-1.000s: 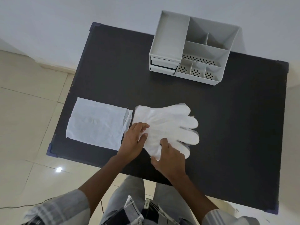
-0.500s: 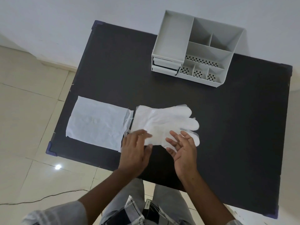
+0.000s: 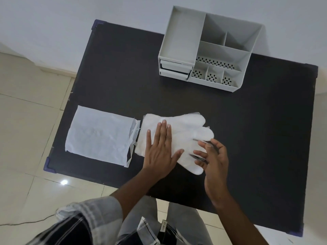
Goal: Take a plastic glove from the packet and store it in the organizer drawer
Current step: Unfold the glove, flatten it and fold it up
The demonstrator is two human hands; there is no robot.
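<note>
A stack of white plastic gloves (image 3: pixel 185 128) lies flat in the middle of the black table (image 3: pixel 247 138), fingers pointing right. The white packet (image 3: pixel 99 135) lies just left of it, open end toward the gloves. My left hand (image 3: pixel 160 152) is pressed flat on the cuff part of the stack, fingers spread. My right hand (image 3: pixel 212 156) hovers at the gloves' fingertips with curled fingers, pinching a thin clear glove layer at its edge. The grey organizer (image 3: pixel 208 52) stands at the table's far side, its two drawers (image 3: pixel 175 68) at the front left, both closed.
The table's near edge runs just under my wrists. Bare black tabletop lies between the gloves and the organizer and to the right. Tiled floor shows at left, a white wall behind the table.
My left hand went from gripping the cuff edge to lying flat on the stack. My right hand shifted right to the gloves' fingertips and picked at a layer.
</note>
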